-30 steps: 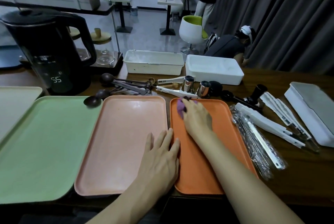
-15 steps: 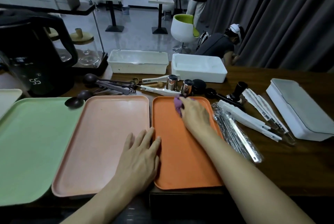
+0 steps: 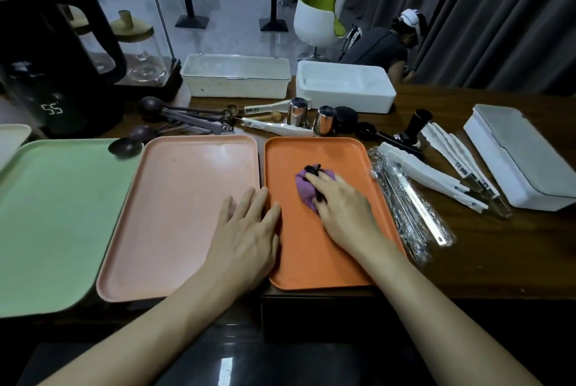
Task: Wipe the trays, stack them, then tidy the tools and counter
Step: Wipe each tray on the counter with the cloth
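Wiping is in hand: the right hand, fingers curled on the purple cloth, presses it mid orange tray at the right, the left hand spread flat on its left rim; next, probably the near half.

A dark wood counter spans the frame. On it, green tray, pink tray and orange tray lie side by side. Kettle stands upper left. Spoons, steel cups and white bins sit behind the trays. Wrapped tongs and a lidded box lie at right.
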